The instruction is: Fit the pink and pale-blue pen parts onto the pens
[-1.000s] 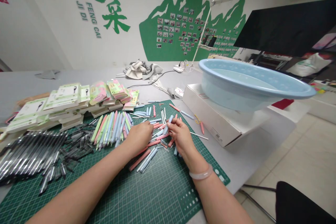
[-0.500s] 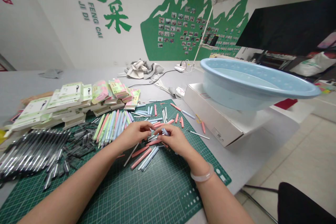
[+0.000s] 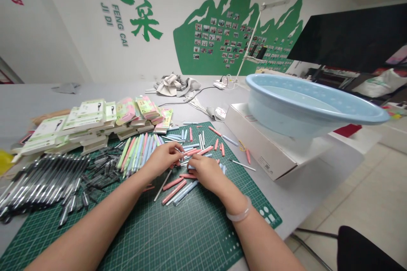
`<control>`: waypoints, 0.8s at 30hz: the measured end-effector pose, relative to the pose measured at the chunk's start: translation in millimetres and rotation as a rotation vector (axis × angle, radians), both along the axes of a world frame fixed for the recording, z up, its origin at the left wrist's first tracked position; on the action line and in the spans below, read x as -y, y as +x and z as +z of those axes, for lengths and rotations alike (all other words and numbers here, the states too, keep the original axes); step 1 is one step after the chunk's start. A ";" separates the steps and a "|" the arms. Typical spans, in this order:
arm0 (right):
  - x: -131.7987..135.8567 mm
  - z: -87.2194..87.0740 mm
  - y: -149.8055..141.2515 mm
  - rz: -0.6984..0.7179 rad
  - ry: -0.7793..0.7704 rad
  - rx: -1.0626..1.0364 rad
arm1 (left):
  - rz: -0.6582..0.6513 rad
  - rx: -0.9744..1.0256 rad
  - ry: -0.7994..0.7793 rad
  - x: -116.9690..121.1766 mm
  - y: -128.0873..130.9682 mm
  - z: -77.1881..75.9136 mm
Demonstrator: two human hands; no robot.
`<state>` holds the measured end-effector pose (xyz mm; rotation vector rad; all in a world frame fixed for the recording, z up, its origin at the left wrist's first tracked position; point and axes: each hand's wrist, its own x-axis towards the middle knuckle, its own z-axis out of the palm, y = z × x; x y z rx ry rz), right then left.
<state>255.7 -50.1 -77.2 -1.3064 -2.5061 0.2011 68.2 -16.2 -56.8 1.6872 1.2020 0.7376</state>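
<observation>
Over the pile of loose pen parts, my left hand (image 3: 164, 157) is closed in a pinch; what lies between its fingertips is too small to tell. My right hand (image 3: 207, 172) faces palm down beside it, fingers curled, with a bit of a light blue pen part showing at the fingertips. Below the hands lie a pink pen barrel (image 3: 174, 192) and light blue pen barrels (image 3: 186, 193). A thin white refill (image 3: 162, 186) rests near my left wrist. Several coloured pens (image 3: 140, 152) form a row left of my left hand.
A green cutting mat (image 3: 152, 233) covers the table front. Black-and-clear pens (image 3: 47, 182) and black caps (image 3: 103, 171) lie left, with stacked boxes (image 3: 84, 114) behind. A light blue basin (image 3: 286, 114) sits on a white carton (image 3: 263, 152) at right. Cloths (image 3: 171, 84) lie further back.
My right hand has turned palm down and lowered toward the pile; the light blue part that stuck up from its fingers is now mostly hidden. My left hand stays nearly in place, still pinched.
</observation>
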 end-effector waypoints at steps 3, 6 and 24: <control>0.5 3.0 -4.2 -0.056 0.021 0.051 | 0.017 0.043 -0.029 0.1 -0.6 -0.9; 0.8 6.0 -6.8 -0.091 0.039 0.090 | 0.047 0.073 -0.034 0.1 -1.4 0.5; -6.3 -2.1 -10.1 -0.266 -0.355 -0.946 | 0.122 0.512 -0.100 9.8 8.8 11.5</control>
